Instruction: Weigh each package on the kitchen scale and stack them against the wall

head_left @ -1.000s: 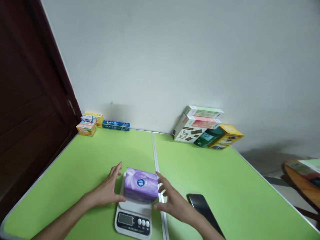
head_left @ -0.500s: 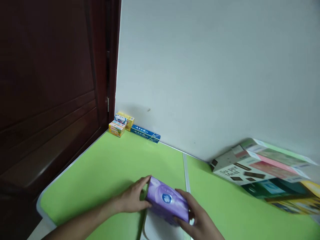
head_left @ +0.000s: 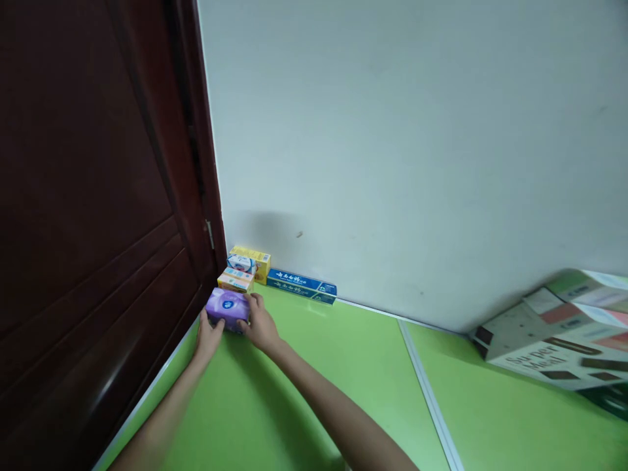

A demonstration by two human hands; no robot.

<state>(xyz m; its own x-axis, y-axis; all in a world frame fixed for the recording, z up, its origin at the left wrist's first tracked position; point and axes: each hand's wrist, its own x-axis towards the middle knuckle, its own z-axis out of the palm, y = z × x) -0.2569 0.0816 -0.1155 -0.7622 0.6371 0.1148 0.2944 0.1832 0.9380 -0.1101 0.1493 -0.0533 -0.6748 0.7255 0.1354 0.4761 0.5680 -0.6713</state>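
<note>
The purple pack [head_left: 227,306] is sitting at the far left corner of the green table [head_left: 343,366], its patterned face showing, its long axis running roughly from left to right between the two hands. And both hands are grasping it: the left hand [head_left: 208,337] is closing around the left end, thumb lying along the near side, while the right hand [head_left: 261,324] is clasping the right end, fingers reaching over toward the far corner. Neither hand is standing off; each is touching its own end, so the pack is lying straight across the grip. Whether its underside is resting on the table or hanging just above, I cannot tell.

Just beyond it, the orange-and-white box [head_left: 235,278] is lying very near the pack's far side, though whether the two are touching is hard to see. Behind that, a white-and-blue box [head_left: 240,263] is sitting beside a yellow box [head_left: 263,268], and the long blue boxes [head_left: 299,281] are stretching rightward along the foot of the wall [head_left: 392,163]. The dark door [head_left: 88,196] is rising on the left. Well apart, over on the right, the Super Meal box [head_left: 534,363] is standing near the wall, past the pale strip [head_left: 426,386] that is crossing the table.
</note>
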